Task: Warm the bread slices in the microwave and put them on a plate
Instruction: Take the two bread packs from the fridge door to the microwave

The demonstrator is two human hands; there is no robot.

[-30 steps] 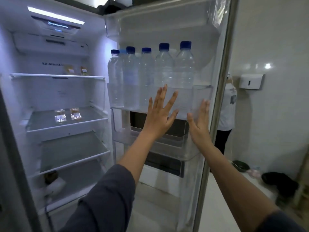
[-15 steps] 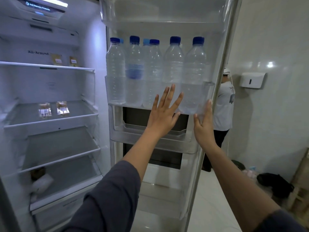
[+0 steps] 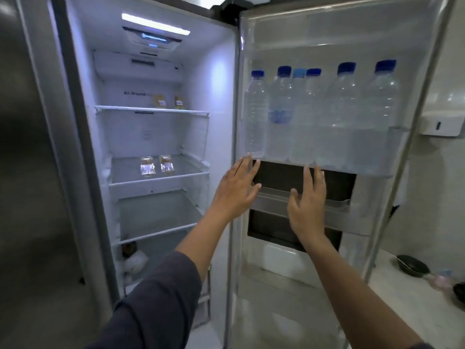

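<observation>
Both hands raised, open, nothing held. We log the left hand [image 3: 236,187] with fingers straight and slightly spread, palm facing the open fridge door [image 3: 327,34] near its hinge side; a dark sleeve [image 3: 156,298] covers that arm short of the wrist. We log the right hand [image 3: 308,205] just beside it, to the right, fingers straight and a little apart, palm toward the lower door bin [image 3: 352,212]. Whether either palm touches the door we cannot tell.

Directly above both hands: the upper door bin [image 3: 364,159] with a row of blue-capped water bottles [image 3: 337,109], upright, packed side by side. Fingertips of both hands reach about to that bin's bottom edge.

Left of the left hand, inside the lit fridge compartment: two clear packets [image 3: 147,167] side by side on a glass shelf [image 3: 161,178], something tan inside. Up and left, on the shelf above, two more small packets [image 3: 160,101] near the back wall. We cannot tell from here whether any of these hold the bread slices.

Far right of the right hand: a white wall dispenser [image 3: 440,124]. Below the right forearm, to the right, a dark bowl [image 3: 412,265] on a pale surface.
</observation>
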